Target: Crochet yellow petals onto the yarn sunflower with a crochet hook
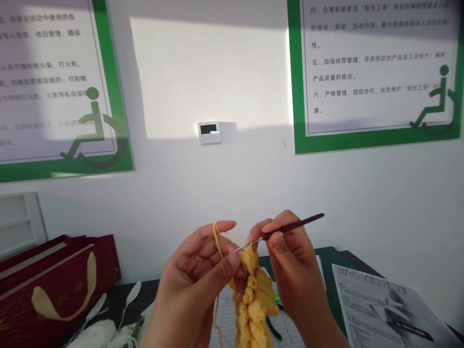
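Observation:
My right hand (pixel 290 251) grips a crochet hook (pixel 295 225) with a dark handle and a thin metal tip. The tip points left and sits at the top of a bumpy yellow crochet piece (pixel 255 307). With thumb and fingers, my left hand (pixel 203 270) pinches the upper edge of that piece beside the hook tip. Yellow yarn (pixel 217 237) loops round its raised index finger, runs across to the hook and also hangs down below the hand. The crochet piece dangles between both hands, its lower end cut off by the frame.
Dark red gift bags (pixel 72 285) stand at the left, near white crocheted items (pixel 97 333). On the right, a printed sheet (pixel 391 309) lies over a green cutting mat (pixel 328 256). Behind are a white wall with a small control panel (pixel 209 132) and two green-framed posters (pixel 377 140).

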Demonstrator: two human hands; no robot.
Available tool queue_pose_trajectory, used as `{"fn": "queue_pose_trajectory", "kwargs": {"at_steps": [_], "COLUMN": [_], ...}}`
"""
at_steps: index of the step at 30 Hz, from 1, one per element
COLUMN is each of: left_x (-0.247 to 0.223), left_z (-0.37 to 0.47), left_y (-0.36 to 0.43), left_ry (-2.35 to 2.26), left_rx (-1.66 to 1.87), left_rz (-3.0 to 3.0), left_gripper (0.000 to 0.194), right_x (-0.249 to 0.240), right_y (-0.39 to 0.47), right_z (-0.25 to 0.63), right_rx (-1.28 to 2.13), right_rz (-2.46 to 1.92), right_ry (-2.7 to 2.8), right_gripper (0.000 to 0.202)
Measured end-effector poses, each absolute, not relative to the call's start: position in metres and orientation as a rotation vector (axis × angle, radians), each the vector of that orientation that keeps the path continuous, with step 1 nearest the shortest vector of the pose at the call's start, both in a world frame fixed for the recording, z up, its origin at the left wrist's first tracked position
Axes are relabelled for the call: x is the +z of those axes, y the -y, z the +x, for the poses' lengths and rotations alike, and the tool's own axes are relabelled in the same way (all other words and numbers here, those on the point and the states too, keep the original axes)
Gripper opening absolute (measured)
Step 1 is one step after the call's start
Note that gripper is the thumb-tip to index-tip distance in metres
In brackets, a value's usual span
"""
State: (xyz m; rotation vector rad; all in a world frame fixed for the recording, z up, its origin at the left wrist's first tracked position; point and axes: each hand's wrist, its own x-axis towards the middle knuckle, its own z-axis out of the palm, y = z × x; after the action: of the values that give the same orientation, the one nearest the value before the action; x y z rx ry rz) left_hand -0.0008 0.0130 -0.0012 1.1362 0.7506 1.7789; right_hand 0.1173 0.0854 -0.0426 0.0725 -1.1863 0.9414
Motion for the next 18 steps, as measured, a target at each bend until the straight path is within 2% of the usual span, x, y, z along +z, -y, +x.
{"fn": "queue_pose_trajectory", "kwargs": {"at_steps": [3,7,8,11,13,16,18], "left_x": [-0.001,0.000,0.000,0.000,0.000,-0.003,-0.004], "left_z": [0.003,0.007,0.007,0.005,0.004,0.003,0.004], "left_y": [-0.012,-0.010,-0.010,-0.009,-0.011,-0.015,-0.016], "left_ry": [-0.737,-0.746,-0.748,-0.730,-0.721,-0.680,-0.657], "left_rx": [1.807,1.751,1.705,1.558,1.541,1.624,1.671], "left_rz": [1.183,1.103,1.064,0.951,0.942,1.019,1.040], "left_gripper": [0.037,0.048,0.048,0.045,0.042,0.035,0.032], "right_x": [-0.041,-0.044,-0.045,-0.047,-0.045,-0.043,-0.043], "right_y": [-0.085,-0.082,-0.081,-0.079,-0.079,-0.082,-0.084], "right_z": [0.124,0.129,0.128,0.118,0.112,0.107,0.109], "right_rx": [0.553,-0.312,-0.358,0.007,0.478,1.006,1.145], "right_rz": [0.023,-0.123,-0.147,-0.055,0.005,0.111,0.169], "right_ry": [1.317,1.387,1.340,1.224,1.167,1.132,1.127], "right_gripper": [0.009,0.028,0.029,0.014,0.004,0.015,0.015]}}
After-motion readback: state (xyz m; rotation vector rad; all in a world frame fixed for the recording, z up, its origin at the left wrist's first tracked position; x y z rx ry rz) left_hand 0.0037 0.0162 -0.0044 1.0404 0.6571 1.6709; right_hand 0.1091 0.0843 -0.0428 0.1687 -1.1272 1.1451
